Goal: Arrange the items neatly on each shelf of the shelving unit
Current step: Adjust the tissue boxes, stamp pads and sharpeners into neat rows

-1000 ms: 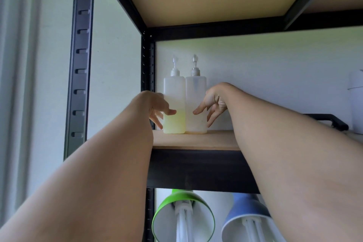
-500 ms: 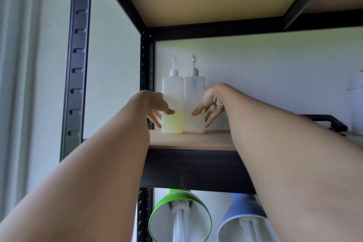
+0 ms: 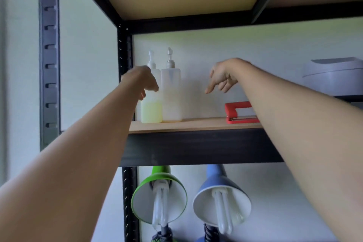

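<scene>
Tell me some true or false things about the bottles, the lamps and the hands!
1. Two pump bottles stand side by side on the shelf. True.
2. The right hand holds the red stapler. False: it hangs in the air above the shelf, holding nothing.
3. The left bottle has yellowish liquid at the bottom. True.
4. Both lamps under the shelf are green. False: one lamp is green, the other blue.
5. The left hand is by the stapler. False: it is in front of the left bottle.
</scene>
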Motion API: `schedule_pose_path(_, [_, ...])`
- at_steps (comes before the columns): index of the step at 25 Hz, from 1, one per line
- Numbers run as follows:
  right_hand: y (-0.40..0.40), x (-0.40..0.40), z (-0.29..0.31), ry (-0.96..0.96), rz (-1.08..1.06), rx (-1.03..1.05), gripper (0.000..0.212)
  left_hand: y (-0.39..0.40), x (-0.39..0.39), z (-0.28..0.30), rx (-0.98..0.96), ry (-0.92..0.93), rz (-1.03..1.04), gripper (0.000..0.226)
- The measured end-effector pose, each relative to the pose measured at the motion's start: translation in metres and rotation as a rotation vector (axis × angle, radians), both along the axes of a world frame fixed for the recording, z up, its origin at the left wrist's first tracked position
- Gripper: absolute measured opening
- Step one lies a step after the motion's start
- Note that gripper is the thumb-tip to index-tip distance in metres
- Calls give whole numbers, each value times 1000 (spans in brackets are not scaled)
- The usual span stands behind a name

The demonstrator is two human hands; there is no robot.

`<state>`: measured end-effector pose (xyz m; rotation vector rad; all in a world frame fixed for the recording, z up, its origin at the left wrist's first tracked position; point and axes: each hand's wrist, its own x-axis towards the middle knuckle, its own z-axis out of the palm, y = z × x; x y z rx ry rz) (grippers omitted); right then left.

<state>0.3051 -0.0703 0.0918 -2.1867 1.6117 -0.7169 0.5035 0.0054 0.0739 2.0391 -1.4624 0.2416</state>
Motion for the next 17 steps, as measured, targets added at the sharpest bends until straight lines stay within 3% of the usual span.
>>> schedule_pose_path(3, [10,-46,11,13,-33,-152,68,-4,-26,9,-200,-147,-19,18])
schedule_pose_path(8, [31,-117,-3,98,-114,-221,42,-14,-92,4,-23,-91,-300,28])
schedule_pose_path(17, [52,-234,-21,166,-178,-157,33,-35,-218,8,127,-335,-572,35])
